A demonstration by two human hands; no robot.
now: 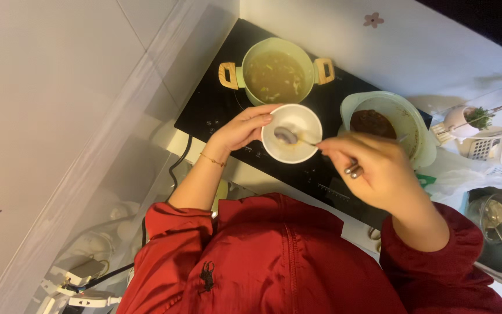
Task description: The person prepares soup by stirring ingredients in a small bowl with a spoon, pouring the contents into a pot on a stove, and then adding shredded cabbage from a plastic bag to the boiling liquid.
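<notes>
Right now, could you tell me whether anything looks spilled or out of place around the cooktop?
Nothing stands out. The left hand steadies the white bowl, the right hand holds a spoon in it, and the green pot sits upright.

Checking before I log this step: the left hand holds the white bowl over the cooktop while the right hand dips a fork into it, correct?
Not quite. In the head view the right hand holds a spoon, not a fork, in the white bowl; the left hand does hold it over the cooktop.

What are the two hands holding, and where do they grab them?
The left hand holds the white bowl by its rim. The right hand holds the spoon by its handle end.
</notes>
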